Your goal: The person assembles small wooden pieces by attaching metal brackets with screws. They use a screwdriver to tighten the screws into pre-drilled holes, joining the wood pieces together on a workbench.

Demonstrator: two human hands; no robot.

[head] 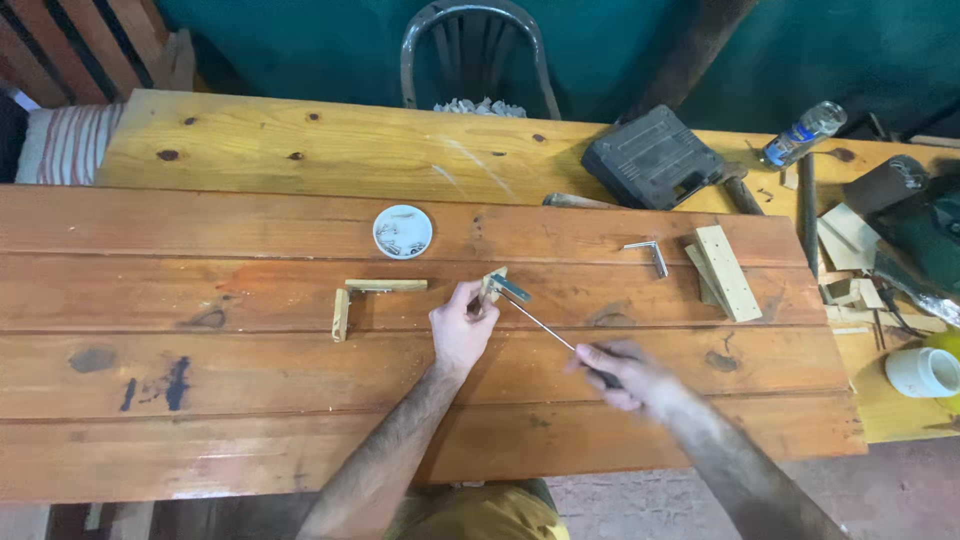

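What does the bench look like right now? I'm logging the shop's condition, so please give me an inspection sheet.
Surface: reddish wooden plank top lying on a paler pine table; dark stains at the left.
Job's things: small wooden piece with a metal bracket; screwdriver with its tip at the bracket.
Clutter: white dish of screws, two wooden strips, loose metal bracket, stacked wood blocks, black tool case, plastic bottle, offcuts at the right.
Hands: left hand steadies the wooden piece; right hand grips the screwdriver handle, blurred.
Cables: nothing seen.
Surroundings: metal chair behind the table, teal wall.
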